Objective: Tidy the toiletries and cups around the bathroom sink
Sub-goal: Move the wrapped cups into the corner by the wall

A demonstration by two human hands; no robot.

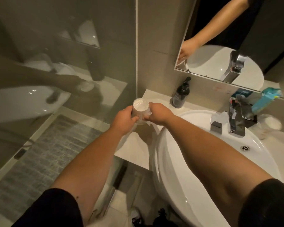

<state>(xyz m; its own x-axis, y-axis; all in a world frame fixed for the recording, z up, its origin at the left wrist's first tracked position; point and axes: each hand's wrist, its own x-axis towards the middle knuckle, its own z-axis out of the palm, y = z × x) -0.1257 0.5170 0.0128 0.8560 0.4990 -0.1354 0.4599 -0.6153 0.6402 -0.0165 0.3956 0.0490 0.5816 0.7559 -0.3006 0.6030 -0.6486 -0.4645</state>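
Beside the glass shower screen [64,54], our pale surface [136,145] carries a white basin [179,161]. We hold a clear wrapped cup [140,110] above its far left corner, our left hand [124,120] and right hand [159,114] both closed around its sides. A dark pump bottle [181,94] stands at the back edge, near the chrome tap [236,118]. A teal packet [266,99] leans under the mirror [236,38].

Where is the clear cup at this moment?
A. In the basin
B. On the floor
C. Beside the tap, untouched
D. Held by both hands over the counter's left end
D: the left hand and right hand both grip the clear cup above the counter.
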